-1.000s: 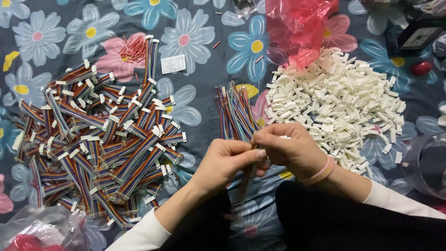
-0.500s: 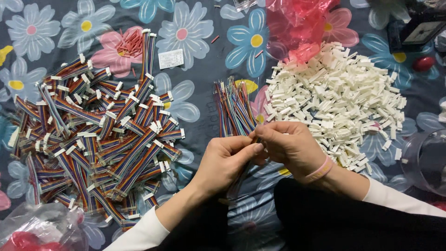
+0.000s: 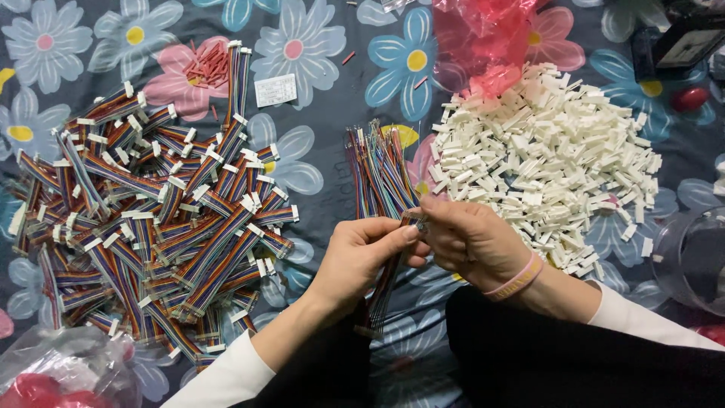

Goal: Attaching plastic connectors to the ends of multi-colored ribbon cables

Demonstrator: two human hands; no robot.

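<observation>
Over flowered cloth (image 3: 332, 113) I see my left hand (image 3: 359, 257) and right hand (image 3: 472, 242) meeting thumb-to-thumb, fingers pinched on one rainbow ribbon cable (image 3: 385, 283), loose cables (image 3: 381, 170) just beyond, white connectors (image 3: 544, 159) farther right.

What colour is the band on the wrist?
Pink. The band sits on the right wrist, seen clearly in the head view.

rainbow ribbon cable (image 3: 387, 281) (multicoloured wires), hanging downward, upper end pinched at centre
</observation>
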